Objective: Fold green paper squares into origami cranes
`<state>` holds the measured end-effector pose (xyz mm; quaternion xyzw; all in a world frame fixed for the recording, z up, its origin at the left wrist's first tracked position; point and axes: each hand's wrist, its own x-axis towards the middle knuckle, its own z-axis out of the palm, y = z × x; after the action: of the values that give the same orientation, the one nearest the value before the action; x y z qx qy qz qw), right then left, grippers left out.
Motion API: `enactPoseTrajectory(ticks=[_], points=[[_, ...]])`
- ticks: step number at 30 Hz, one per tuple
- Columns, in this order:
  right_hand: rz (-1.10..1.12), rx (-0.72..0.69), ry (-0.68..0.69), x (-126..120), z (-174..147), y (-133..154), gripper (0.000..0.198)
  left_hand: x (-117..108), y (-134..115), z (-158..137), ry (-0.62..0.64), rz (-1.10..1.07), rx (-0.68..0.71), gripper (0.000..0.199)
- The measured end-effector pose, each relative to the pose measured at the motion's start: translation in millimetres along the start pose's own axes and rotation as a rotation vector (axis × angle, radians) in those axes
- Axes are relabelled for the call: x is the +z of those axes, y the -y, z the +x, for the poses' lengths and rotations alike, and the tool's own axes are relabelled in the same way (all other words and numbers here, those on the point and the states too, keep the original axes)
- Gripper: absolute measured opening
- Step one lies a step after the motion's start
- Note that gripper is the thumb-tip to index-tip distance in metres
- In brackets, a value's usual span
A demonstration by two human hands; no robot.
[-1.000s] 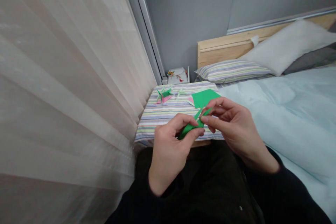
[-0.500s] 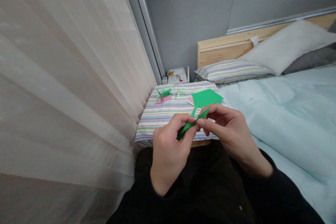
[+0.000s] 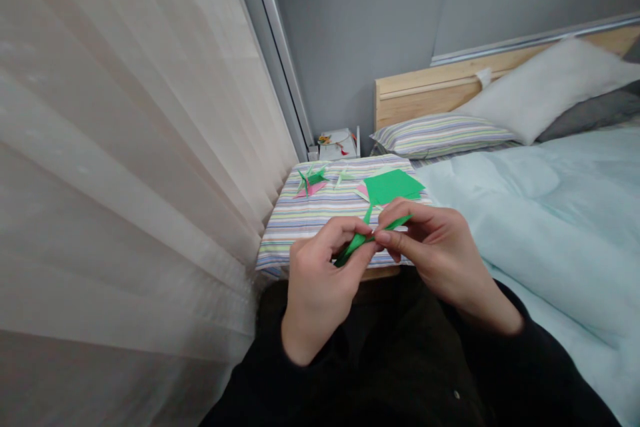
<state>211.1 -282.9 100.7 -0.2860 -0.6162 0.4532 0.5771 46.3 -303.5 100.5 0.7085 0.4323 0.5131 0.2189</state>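
Observation:
Between my hands is a folded green paper piece (image 3: 356, 242) with narrow pointed arms, held above the near edge of a striped cloth. My left hand (image 3: 325, 280) pinches its left part between thumb and fingers. With thumb and forefinger, my right hand (image 3: 430, 240) grips the right arm, whose tip sticks out past the fingers. Part of the paper is hidden by my fingertips. Just beyond lie green paper sheets (image 3: 393, 185), with a bit of pink paper at their left. Folded paper cranes (image 3: 313, 179) in green and pink sit farther left on the cloth.
The striped cloth (image 3: 285, 240) covers a small table. A pale curtain (image 3: 150, 147) hangs close on the left. To the right is a bed with a light blue quilt (image 3: 545, 213). Behind the table, a white stand (image 3: 345, 143) carries small items.
My right fingers have bent the right arm of the folded paper lower, from steeply raised to nearly level. My left hand has shifted slightly left and keeps its pinch.

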Motion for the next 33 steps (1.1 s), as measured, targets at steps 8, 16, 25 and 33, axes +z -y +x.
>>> enactPoseTrajectory(ticks=[8,16,25,33], points=[[0.005,0.013,-0.005,-1.1,0.7,-4.2,0.022,-1.1,-6.0,4.6,0.029,-0.182,-0.139,0.009],[0.106,0.069,-0.059,5.4,-0.8,-12.3,0.024,-0.5,-7.4,6.1,0.062,-0.288,-0.232,0.015],[0.118,-0.002,-0.244,-2.1,8.7,-14.5,0.018,-2.1,-2.5,3.1,0.046,-0.258,-0.301,0.015],[-0.094,0.003,-0.093,0.1,6.0,-8.7,0.03,-0.5,4.0,0.0,-0.021,-0.139,-0.195,0.014]])
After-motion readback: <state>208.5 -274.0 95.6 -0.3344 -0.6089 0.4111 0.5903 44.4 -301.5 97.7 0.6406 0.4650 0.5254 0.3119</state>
